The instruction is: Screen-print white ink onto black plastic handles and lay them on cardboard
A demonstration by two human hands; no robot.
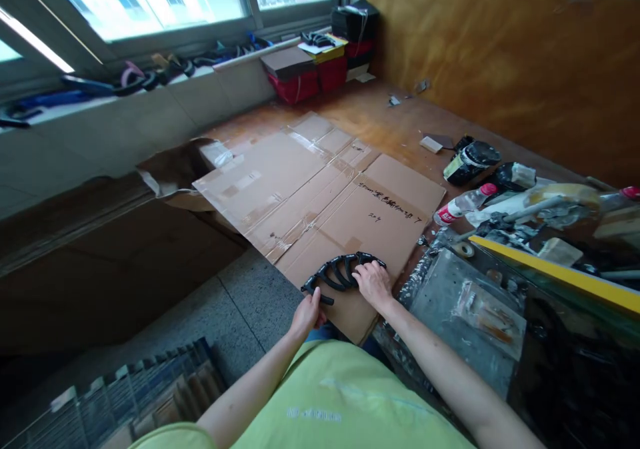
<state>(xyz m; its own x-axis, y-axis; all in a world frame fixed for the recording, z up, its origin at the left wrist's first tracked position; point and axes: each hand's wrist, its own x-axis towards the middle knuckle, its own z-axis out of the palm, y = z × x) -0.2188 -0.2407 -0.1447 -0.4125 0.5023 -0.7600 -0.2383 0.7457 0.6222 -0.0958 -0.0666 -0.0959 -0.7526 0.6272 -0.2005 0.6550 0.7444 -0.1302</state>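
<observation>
Evidently, from the head view, the work lies at the near end of a flattened cardboard sheet point(330, 192), where several black curved pieces point(341, 277) sit side by side in a fanned row. The left hand point(307, 314) is at the row's left end, its thumb over the nearest piece in what looks like a pinch. The right hand point(373, 283) reaches over the right end with bent fingers; its fingertips are hidden, so I cannot tell whether it grips or merely rests there.

Each piece looks light and stiff, keeping its bend, with a smooth dark surface that may slip a little under dry fingers. Breakage seems unlikely, though the slender arms are probably the weaker part. The thicker far ends, close together along the row's outer curve, look the surest place for thumb and finger; taken by an arm's free tip, a piece would likely swivel. Beyond the right hand, farther right, lies a bottle point(465, 205) with a pink cap.
</observation>
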